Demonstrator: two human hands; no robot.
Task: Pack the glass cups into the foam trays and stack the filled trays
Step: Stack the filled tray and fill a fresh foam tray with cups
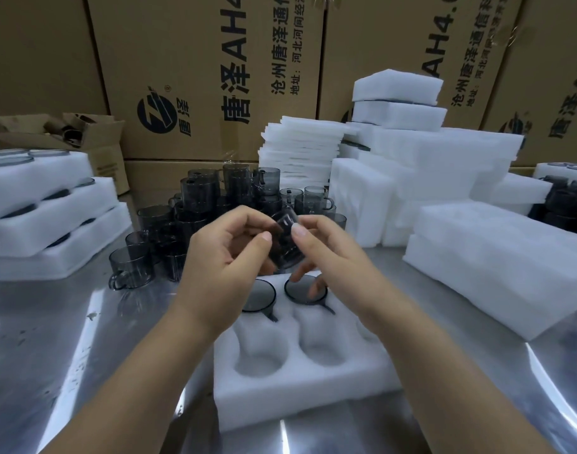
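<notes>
Left hand (224, 257) and right hand (336, 257) pinch one smoky glass cup (285, 247) between them, fingers curled, just above the foam tray (297, 401) on the bench (84, 339) (two cups (305, 290) already sit in its far pockets).

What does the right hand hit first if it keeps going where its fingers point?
It points forward-left. The right hand pinches the smoky glass cup, so next comes the left hand, which seems to hold that cup too. Depth between them is unclear.
</notes>
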